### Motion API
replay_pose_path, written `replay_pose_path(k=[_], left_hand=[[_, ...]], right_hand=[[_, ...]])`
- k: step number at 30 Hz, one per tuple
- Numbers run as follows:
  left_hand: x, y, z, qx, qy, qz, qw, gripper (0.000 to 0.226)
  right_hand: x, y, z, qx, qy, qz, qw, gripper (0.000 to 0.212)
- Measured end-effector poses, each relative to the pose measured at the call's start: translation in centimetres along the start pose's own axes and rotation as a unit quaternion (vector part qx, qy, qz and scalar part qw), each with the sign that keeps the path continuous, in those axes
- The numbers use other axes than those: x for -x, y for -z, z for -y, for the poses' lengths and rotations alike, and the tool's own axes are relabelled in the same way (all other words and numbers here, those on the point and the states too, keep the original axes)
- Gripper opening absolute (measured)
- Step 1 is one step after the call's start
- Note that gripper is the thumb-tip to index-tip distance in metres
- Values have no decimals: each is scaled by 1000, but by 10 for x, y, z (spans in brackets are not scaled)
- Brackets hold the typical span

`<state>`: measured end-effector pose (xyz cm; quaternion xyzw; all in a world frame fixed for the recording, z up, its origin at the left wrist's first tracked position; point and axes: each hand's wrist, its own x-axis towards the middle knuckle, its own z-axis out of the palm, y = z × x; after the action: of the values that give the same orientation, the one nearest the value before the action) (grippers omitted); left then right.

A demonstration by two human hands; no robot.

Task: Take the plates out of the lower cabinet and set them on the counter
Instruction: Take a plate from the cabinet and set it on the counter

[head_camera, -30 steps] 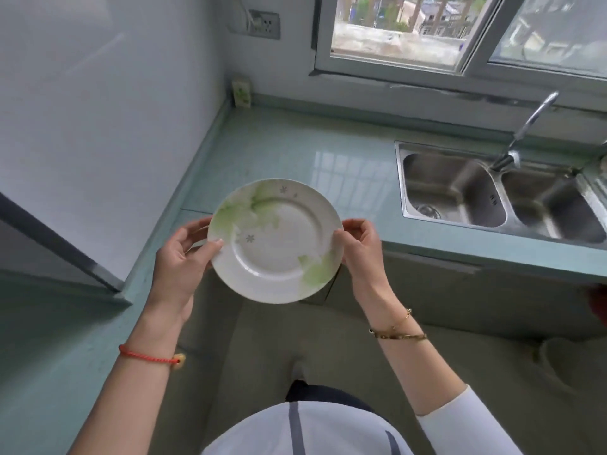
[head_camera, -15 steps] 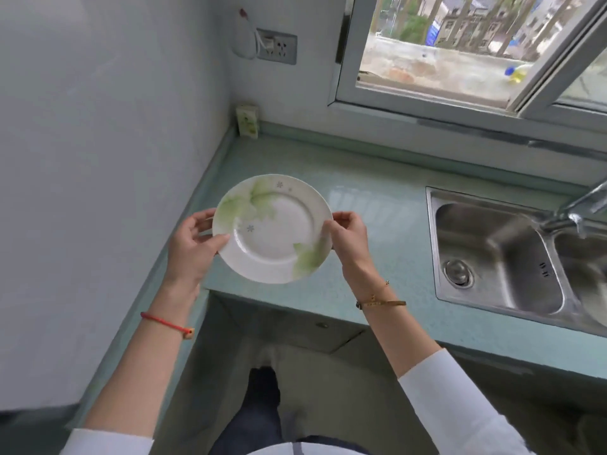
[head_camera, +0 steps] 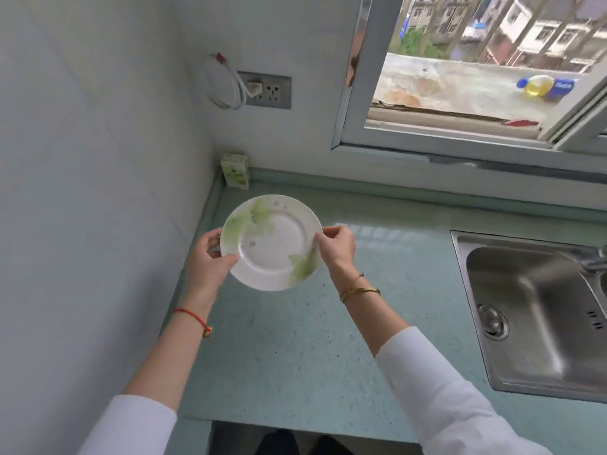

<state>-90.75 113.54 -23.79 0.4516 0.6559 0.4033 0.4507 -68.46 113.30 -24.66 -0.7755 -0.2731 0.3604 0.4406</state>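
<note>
Nearest me, both sleeves reach out over the counter. Left hand and right hand each pinch an opposite rim of the plate, thumbs on top, which I judge keeps it level for setting down. Plate sits over the far left corner; I can't tell if it touches. Beyond it, small carton against the wall. Sink well right.

Nothing legible is showing anywhere. The bottle lying outside the window at the upper right is carrying a blue label with pale lettering, too blurred to read. The small box standing in the corner left of centre is showing only green print, unreadable.
</note>
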Motion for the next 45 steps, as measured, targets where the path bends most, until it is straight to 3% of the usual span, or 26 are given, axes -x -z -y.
replay_pose_path(k=[8, 19, 36, 41, 45], left_hand=[[-91, -24, 39, -46, 56, -19, 997, 62], [-145, -52, 78, -109, 61, -14, 992, 63], [-155, -56, 83, -152, 75, 4, 985, 61], [-146, -43, 78, -115, 108, 16, 987, 71], [-120, -31, 67, -66, 78, -9, 995, 65]], right_hand=[[-73, -64, -6, 56, -34, 22, 998, 18], [-129, -103, -32, 93, -68, 37, 993, 27], [-130, -108, -35, 122, -50, 40, 991, 28], [-119, -94, -29, 124, -41, 56, 990, 35], [-95, -74, -18, 78, -5, 50, 996, 29]])
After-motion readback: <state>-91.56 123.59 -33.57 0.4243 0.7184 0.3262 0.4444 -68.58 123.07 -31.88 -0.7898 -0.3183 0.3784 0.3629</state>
